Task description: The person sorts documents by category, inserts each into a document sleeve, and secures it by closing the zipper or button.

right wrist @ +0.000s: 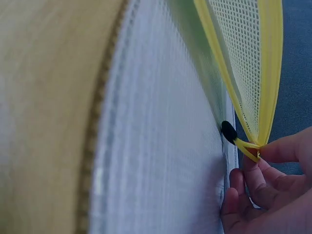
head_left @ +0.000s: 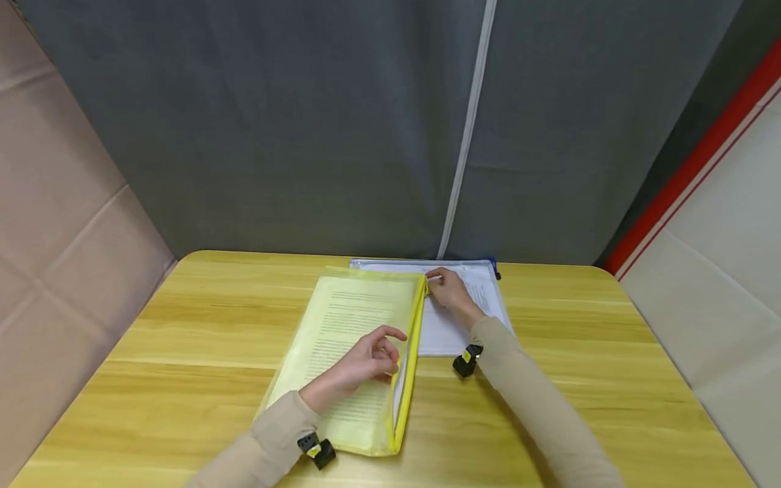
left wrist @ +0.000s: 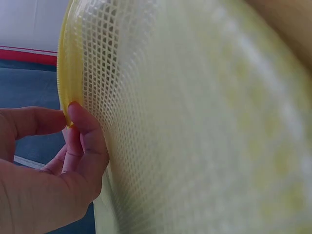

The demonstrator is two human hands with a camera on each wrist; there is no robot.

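Yellow mesh zip pouch, printed sheets inside, lying mid-table and overlapping a white pouch with blue trim. Left hand pinches the open zip edge partway along, propping the mouth apart and steadying it. Right hand nips the zip end at the far corner, holding the track taut

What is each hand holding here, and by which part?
Left hand pinches the yellow mesh zipper pouch by its open zipper edge, mid-length. Right hand pinches the pouch's zipper end at the far corner.
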